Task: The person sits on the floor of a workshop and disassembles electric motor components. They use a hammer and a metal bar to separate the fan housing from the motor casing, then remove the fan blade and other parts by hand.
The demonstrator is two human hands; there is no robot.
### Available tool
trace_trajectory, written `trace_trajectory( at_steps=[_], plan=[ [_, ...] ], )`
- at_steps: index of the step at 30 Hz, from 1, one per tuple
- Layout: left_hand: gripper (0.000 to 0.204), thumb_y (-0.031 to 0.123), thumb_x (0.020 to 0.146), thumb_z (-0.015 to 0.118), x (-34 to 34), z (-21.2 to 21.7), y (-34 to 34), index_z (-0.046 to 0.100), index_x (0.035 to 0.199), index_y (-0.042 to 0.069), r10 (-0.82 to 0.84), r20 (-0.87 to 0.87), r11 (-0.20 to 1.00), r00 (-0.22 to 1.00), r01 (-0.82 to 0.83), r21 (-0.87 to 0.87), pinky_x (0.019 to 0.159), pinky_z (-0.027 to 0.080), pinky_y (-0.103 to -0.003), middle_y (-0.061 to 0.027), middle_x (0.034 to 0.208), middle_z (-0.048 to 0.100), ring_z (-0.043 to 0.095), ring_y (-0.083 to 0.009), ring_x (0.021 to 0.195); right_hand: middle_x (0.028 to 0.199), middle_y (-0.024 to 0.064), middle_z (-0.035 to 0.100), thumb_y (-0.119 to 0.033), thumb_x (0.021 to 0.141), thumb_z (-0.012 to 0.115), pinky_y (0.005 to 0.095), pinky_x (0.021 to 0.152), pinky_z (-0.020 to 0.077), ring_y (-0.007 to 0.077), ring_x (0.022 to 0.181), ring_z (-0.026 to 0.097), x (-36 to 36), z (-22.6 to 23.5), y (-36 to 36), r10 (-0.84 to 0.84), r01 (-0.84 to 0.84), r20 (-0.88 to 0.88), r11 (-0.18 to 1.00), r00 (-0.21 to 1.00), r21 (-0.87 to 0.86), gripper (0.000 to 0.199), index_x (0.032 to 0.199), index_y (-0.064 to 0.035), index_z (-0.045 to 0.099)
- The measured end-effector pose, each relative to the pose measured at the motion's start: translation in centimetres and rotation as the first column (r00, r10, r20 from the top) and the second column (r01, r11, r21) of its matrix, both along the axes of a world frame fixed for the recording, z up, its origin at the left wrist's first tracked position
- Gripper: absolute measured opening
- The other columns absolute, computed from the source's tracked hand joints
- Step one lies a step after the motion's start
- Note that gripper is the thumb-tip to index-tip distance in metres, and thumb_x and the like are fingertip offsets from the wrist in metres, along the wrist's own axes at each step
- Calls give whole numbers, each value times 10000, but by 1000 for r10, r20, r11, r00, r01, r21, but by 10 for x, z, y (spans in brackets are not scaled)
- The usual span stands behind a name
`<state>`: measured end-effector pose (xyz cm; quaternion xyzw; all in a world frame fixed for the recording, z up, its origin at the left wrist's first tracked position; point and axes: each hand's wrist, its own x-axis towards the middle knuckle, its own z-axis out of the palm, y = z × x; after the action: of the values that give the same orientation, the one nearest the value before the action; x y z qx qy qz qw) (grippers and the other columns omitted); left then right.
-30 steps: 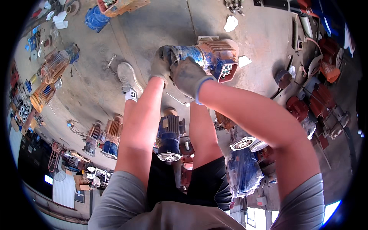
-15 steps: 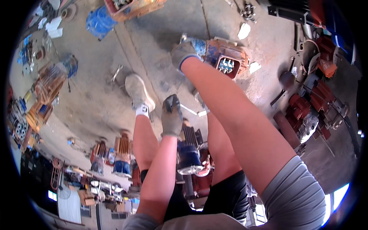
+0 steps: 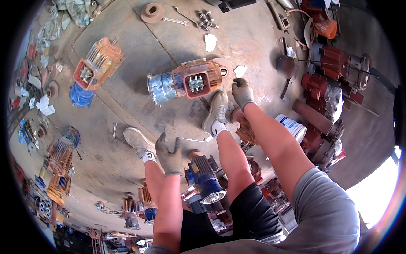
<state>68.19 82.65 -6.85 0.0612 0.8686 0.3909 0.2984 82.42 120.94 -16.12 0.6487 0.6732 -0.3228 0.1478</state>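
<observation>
An electric motor [image 3: 175,82] lies on the concrete floor in front of me, its blue end to the left and its rusty finned body to the right. Its terminal box [image 3: 197,84] is uncovered, with several metal terminals inside. My right hand [image 3: 243,92], in a grey glove, is beside the motor's right end, apart from it and near a white scrap [image 3: 240,71]. Its fingers are curled together; whatever they hold, if anything, cannot be made out. My left hand [image 3: 169,154], also gloved, hovers above my left shin with thumb and fingers apart, holding nothing.
A second rusty and blue motor [image 3: 98,63] lies at the far left. Ring spanner [image 3: 175,21], bolts [image 3: 207,20] and a round flanged part [image 3: 152,13] are at the back. A small spanner [image 3: 114,131] lies left of my shoes. A white bucket [image 3: 292,127] and red motors [image 3: 315,84] crowd the right.
The view has shifted. My right hand has left the motor's blue end and is now past its rusty right end. My left hand's fingers have spread. My right shoe now shows beside the motor.
</observation>
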Motion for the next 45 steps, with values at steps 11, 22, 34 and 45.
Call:
trace_trajectory(
  at_steps=[11,22,34,45],
  plan=[
    [1226,762,833,786,-35,-58,263,257,1748,141,-616,25,648,787,525,-552,1289,322,-630,-300,1763,247,284,-508,1620,1664,186,451,-160,859,794,492,1169,516,402,1450,563,-25,-30,29,581,-584,-56,810,812,-57,858,1654,-225,478],
    [810,490,923,756,-51,-73,291,443,1607,188,-318,237,681,918,395,-617,1095,480,-623,-217,1675,364,485,-525,1416,1319,291,700,-177,855,800,493,1025,586,429,1233,703,-76,-99,63,851,-817,126,524,509,-241,517,1305,18,638],
    [639,416,916,729,-81,-53,189,558,1486,183,-289,35,919,957,287,-271,1082,455,-692,-277,1462,561,503,-561,1366,997,245,785,-261,930,663,523,862,593,424,935,762,-38,-81,35,986,-924,54,167,158,-344,286,1057,-25,764],
    [906,181,662,960,-195,-71,21,556,1468,93,-92,133,954,987,49,295,1189,450,-528,-209,1509,534,529,-435,1404,1128,301,760,-351,1002,688,548,925,585,469,1051,748,-208,161,-124,805,-774,-40,554,592,-306,458,1268,17,626]
  ],
)
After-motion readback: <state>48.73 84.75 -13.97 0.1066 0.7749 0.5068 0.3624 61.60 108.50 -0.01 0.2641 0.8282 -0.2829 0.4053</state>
